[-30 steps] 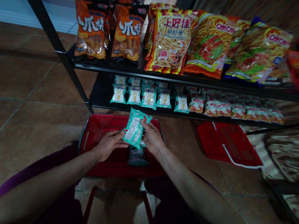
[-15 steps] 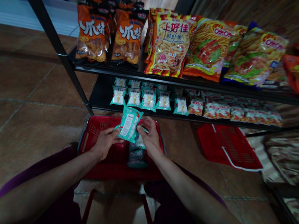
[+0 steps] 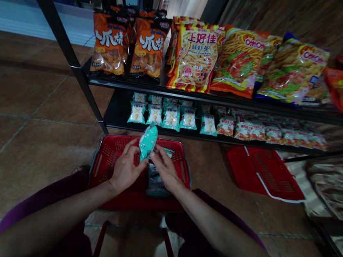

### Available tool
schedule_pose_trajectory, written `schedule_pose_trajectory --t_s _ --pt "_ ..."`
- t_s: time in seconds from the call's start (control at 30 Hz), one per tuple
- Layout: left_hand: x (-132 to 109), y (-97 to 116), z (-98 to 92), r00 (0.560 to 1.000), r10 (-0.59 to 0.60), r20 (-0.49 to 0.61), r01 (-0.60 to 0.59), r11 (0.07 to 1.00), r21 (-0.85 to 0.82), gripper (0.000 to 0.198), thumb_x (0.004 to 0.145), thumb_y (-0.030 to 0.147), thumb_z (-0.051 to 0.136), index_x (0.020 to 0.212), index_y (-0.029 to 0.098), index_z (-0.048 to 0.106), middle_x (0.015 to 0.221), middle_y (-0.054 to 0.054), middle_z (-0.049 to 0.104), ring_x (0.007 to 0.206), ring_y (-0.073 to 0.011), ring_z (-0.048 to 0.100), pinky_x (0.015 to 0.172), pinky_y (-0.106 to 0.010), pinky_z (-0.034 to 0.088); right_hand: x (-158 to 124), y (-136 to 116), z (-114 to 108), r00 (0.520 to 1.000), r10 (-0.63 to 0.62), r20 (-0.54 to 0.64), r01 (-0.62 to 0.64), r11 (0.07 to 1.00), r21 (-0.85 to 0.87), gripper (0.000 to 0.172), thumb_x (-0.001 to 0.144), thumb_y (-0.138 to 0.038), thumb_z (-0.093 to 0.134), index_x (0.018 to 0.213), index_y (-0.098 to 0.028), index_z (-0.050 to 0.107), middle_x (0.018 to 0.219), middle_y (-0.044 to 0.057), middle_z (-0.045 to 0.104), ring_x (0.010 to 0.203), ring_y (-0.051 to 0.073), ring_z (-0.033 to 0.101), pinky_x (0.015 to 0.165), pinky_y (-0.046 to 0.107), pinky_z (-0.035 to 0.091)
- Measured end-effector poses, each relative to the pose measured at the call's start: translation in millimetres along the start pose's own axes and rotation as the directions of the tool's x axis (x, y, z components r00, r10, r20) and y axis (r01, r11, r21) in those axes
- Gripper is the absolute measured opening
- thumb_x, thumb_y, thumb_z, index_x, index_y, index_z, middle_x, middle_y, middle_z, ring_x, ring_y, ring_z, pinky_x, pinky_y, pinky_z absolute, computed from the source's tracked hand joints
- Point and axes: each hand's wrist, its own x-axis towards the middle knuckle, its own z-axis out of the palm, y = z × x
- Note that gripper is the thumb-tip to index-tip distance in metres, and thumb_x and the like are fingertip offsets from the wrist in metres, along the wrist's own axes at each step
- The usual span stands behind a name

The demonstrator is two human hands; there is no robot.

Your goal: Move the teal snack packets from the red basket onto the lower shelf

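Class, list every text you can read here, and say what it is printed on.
"上好佳", "鲜虾条", "Prawn Crackers": yellow striped bag.
Orange bags: white characters, too blurred to read.
Green-and-orange bags: red logo, blurred.
Held teal packet, small shelf packets: print too small.

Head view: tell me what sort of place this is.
Most likely a small snack shop or grocery. A black metal shelf carries rows of big snack bags above small teal packets, and the left hand and right hand hold a single packet over a red shopping basket on the tiled floor.
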Motion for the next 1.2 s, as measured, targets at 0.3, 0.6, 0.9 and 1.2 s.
schedule_pose_trajectory --t_s 0.3,0.6,0.9,1.2 --pt "-11.9 8.9 -5.3 0.945 0.262 0.197 -0.297 0.939 0.174 0.030 0.084 0.031 0.049 0.111 0.020 0.053 0.139 -0.009 0.042 0.122 -0.0230 0.047 0.098 -0.039 0.044 1.3 2.3 6.2 0.983 0.173 -0.057 -0.140 0.917 0.374 0.043 0.068 -0.043 0.069 0.105 -0.024 0.061 0.112 0.004 0.065 0.106 0.020 0.057 0.094 0.035 0.041" --pt "12.2 -9.0 -11.7 0.944 -0.306 0.128 0.331 0.870 -0.364 0.032 0.081 0.036 0.053 0.107 0.018 0.057 0.119 -0.009 0.059 0.109 -0.0213 0.055 0.093 -0.036 0.044 1.7 -0.9 -1.4 0.938 0.346 -0.021 -0.315 0.878 0.361 0.048 0.064 -0.042 0.073 0.107 -0.025 0.060 0.114 0.004 0.064 0.098 0.020 0.061 0.068 0.027 0.051" --pt "8.8 -10.9 -6.7 0.744 -0.463 0.482 0.655 0.360 -0.664 0.039 0.064 0.045 0.070 0.088 0.015 0.063 0.097 -0.011 0.068 0.086 -0.0200 0.063 0.075 -0.030 0.047 7.0 4.0 3.3 0.902 0.432 0.022 -0.409 0.835 0.369 0.048 0.067 -0.042 0.072 0.109 -0.022 0.060 0.109 0.006 0.066 0.092 0.019 0.063 0.065 0.028 0.052" --pt "11.8 -11.8 -7.6 0.807 -0.472 0.354 0.564 0.441 -0.698 0.037 0.062 0.039 0.074 0.085 0.013 0.063 0.086 -0.008 0.069 0.078 -0.0184 0.063 0.075 -0.030 0.048 14.4 -5.7 14.7 0.923 0.384 -0.041 -0.348 0.873 0.343 0.048 0.062 -0.052 0.071 0.099 -0.021 0.066 0.104 0.007 0.069 0.092 0.021 0.064 0.074 0.030 0.048"
